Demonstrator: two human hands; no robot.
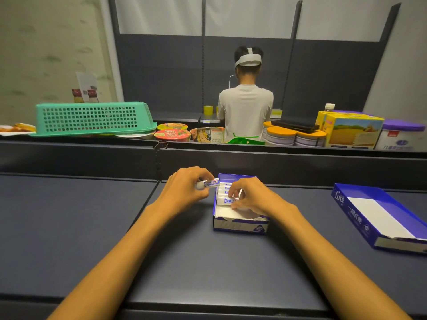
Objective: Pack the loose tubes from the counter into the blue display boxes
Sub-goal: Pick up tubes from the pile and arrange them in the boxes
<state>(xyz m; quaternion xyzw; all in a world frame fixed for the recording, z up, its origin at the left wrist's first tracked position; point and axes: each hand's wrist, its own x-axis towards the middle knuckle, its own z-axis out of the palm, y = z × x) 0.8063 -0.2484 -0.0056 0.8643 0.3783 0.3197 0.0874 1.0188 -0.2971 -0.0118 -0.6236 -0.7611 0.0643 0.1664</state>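
Observation:
A small blue display box (240, 226) stands on the dark counter in front of me, its far half filled with several white-and-blue tubes (223, 189) lying in a row. My left hand (184, 188) holds one loose tube (209, 183) just left of the box's far corner. My right hand (250, 195) rests inside the box, fingertips pinching the nearest tube (225, 200) in the row. The near half of the box shows bare white card. A second, longer blue display box (360, 218) lies to the right with nothing in it.
A raised dark ledge (277, 162) runs behind the counter. Beyond it sit an upturned green basket (92, 118), noodle cups (172, 133), round tins (280, 136), a yellow carton (351, 131) and a purple-lidded tub (403, 135). A person (246, 107) stands with their back to me.

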